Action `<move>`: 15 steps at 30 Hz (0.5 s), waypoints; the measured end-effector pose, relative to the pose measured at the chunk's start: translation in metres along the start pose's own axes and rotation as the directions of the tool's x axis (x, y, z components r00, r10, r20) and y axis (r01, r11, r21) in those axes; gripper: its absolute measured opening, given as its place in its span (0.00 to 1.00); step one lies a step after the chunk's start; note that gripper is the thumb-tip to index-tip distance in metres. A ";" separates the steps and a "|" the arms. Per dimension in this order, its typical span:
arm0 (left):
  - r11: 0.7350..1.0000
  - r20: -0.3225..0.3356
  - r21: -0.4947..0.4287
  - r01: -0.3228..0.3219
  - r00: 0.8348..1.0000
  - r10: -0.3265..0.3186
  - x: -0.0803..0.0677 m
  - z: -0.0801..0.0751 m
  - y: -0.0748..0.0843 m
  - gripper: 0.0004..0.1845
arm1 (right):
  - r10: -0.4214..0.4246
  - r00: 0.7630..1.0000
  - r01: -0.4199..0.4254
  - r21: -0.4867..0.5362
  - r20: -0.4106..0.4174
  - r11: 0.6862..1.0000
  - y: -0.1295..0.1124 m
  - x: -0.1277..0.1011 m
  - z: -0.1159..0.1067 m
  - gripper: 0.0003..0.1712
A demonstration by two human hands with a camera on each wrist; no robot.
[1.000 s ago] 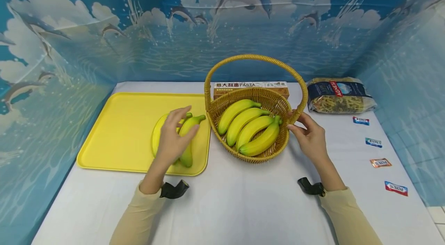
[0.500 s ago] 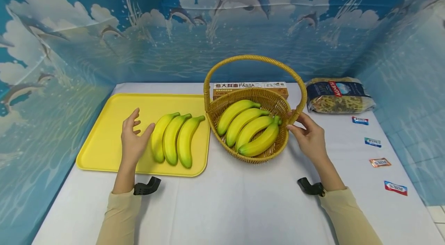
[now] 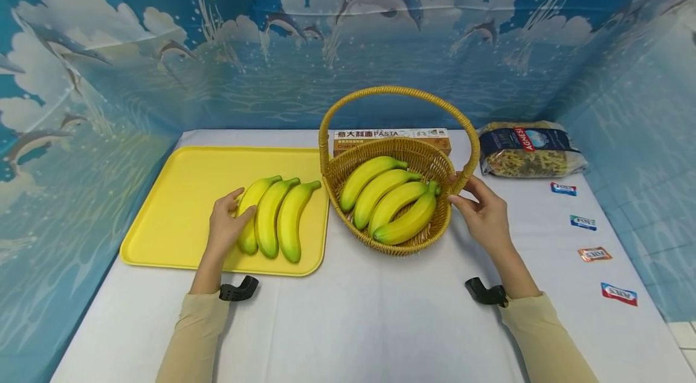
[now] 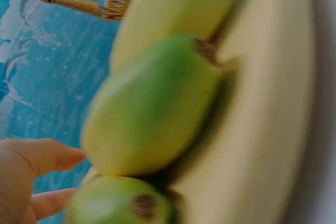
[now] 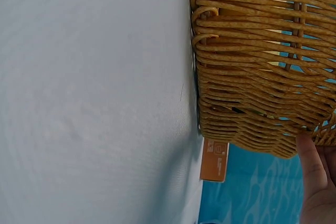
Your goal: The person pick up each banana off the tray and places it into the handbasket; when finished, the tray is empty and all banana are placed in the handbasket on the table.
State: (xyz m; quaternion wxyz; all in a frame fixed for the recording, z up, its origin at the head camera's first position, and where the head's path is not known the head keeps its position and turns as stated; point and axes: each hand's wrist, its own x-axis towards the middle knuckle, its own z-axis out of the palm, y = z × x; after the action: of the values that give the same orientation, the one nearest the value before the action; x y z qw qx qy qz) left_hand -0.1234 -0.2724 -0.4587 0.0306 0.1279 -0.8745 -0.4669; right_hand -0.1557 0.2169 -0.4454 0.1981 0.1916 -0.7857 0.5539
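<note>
My left hand (image 3: pixel 225 226) is over the yellow tray (image 3: pixel 179 208), thumb and fingers spread around the leftmost banana (image 3: pixel 258 191) of three lying side by side. In the left wrist view, thumb and finger (image 4: pixel 58 158) come close to the blunt banana ends (image 4: pixel 152 108). On the other side, my right hand (image 3: pixel 486 214) pinches the rim of the wicker basket (image 3: pixel 432 156) beside the handle's right foot. Several bananas (image 3: pixel 405 220) lie in the basket. The right wrist view shows the basket's woven side (image 5: pixel 247 77) with the thumb (image 5: pixel 312 166) against it.
Behind the basket stands a pasta box (image 3: pixel 391 132). A bag of pasta (image 3: pixel 533 150) lies at the back right. Several small wrapped sweets (image 3: pixel 595 254) line the right side of the white table (image 3: pixel 375 322). A dolphin-print curtain encloses the back and sides.
My left hand has drawn back left from over the bananas, uncovering all three, then come in again at the leftmost one. The right hand and basket have stayed in place.
</note>
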 end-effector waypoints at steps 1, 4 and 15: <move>1.000 0.006 0.022 -0.002 1.000 0.002 0.001 0.002 -0.002 0.33 | -0.001 1.000 0.001 -0.002 0.000 1.000 0.000 0.000 0.000 0.27; 0.997 -0.006 0.078 -0.022 1.000 0.022 0.003 0.007 -0.006 0.33 | -0.006 1.000 0.006 -0.007 -0.001 1.000 -0.003 0.000 0.001 0.27; 0.999 -0.162 0.053 0.007 0.987 0.001 0.002 0.011 -0.002 0.29 | -0.021 1.000 0.021 -0.001 0.002 1.000 -0.015 0.002 0.001 0.27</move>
State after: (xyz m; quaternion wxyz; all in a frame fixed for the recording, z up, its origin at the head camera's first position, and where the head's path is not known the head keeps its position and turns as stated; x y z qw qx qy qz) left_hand -0.1267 -0.2650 -0.4669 0.0974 0.1675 -0.8810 -0.4317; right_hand -0.1495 0.2109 -0.4333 0.2034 0.2003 -0.7841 0.5511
